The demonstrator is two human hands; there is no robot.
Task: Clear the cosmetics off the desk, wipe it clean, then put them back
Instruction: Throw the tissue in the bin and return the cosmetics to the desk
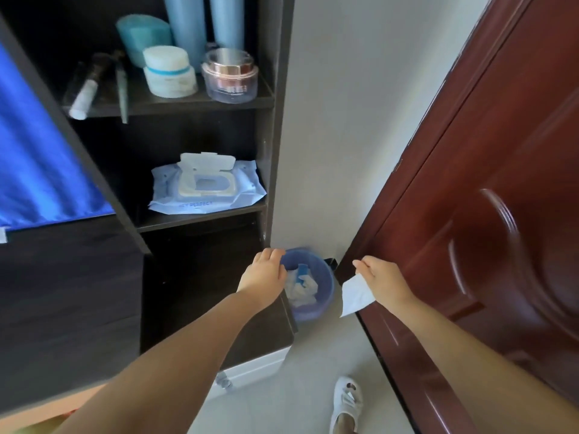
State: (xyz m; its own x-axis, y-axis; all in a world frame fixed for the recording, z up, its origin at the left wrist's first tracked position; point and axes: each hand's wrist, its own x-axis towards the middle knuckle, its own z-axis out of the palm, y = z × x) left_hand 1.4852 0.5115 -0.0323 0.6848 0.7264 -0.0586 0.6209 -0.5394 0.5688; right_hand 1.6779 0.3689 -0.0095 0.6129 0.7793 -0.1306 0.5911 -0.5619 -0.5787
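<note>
Presently, at 3 o'clock I read the red-brown door (488,214), and at 10 o'clock the dark shelf unit (275,98). Its upper shelf carries the cosmetics: two blue bottles (185,23), a white jar (169,72), a clear pink jar (230,76). One shelf lower lies the wipes pack (206,186), flap raised. Near centre, on the floor, sits the blue bin (308,283), holding crumpled waste. My left hand (264,272) hovers at its 9 o'clock rim, fingers relaxed, gripping nothing. My right hand (380,277), at the bin's 3 o'clock, pinches a white wipe (355,296) hanging beside the bin.
</note>
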